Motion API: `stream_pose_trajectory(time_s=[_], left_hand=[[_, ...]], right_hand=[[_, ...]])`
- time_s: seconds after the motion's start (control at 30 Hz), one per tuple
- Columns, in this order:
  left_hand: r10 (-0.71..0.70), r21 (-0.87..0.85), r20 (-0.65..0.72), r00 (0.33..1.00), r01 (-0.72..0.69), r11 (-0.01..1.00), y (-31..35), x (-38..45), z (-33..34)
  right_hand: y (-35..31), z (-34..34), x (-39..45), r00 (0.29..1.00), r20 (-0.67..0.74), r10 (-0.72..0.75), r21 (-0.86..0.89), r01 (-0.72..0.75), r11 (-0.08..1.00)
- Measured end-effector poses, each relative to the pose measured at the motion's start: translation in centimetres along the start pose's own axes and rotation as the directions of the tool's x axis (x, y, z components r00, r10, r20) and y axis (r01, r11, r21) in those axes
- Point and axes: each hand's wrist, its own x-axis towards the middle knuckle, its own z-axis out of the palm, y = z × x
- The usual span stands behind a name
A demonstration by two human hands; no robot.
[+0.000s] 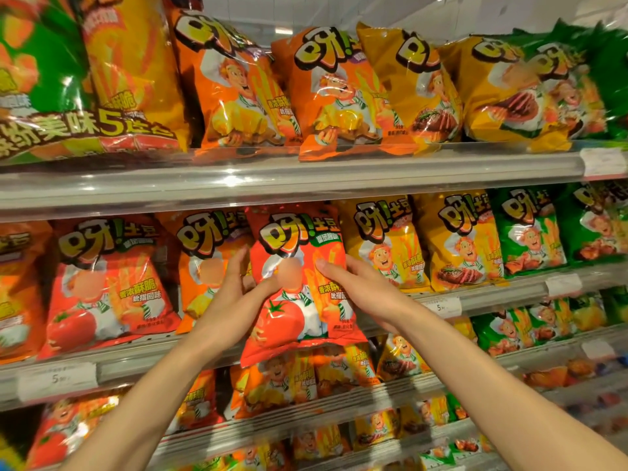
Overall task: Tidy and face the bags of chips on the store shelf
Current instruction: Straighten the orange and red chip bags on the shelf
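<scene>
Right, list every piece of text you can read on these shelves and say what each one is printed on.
"呀!土豆": logo on the red tomato bag held by the left hand and right hand, repeated on neighbouring bags.
"香浓酥脆" and "吮指回味": on the red bag to its left.
"美味5": large multipack, top shelf; the rest is cut off.
"5": price tag, remainder blurred.
Other price tags and small print: unreadable.

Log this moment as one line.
step: facing chips | left hand: grips red tomato bag | right hand: grips same bag | bag: upright, overhanging shelf edge
</scene>
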Motion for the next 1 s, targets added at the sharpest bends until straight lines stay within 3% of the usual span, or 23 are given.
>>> stream_pose_trajectory(time_s=[0.37,0.6,0.77,1.0], left_hand=[[-0.025,-0.083,-0.022,0.999,0.023,0.996,-1.5,-2.3,0.1],[-0.018,-0.158,-0.032,0.999,0.013,0.987,-0.9,-3.8,-1.9],[-0.020,-0.165,0.021,1.000,0.023,0.986,-2.2,-6.5,-7.3],[0.011,-0.157,0.069,0.998,0.000,0.988,-4.5,-12.1,-19.2]], right_hand=[[1.0,0.8,-0.7,0.999,0.049,-0.020,0.013,0.019,1.000],[0.4,4.0,-2.0,0.998,-0.045,-0.034,0.048,0.036,0.998],[0.2,10.1,-4.2,0.994,-0.096,-0.055,0.060,0.061,0.996],[-0.5,23.4,-6.9,0.993,-0.110,-0.052,0.027,0.055,0.998]])
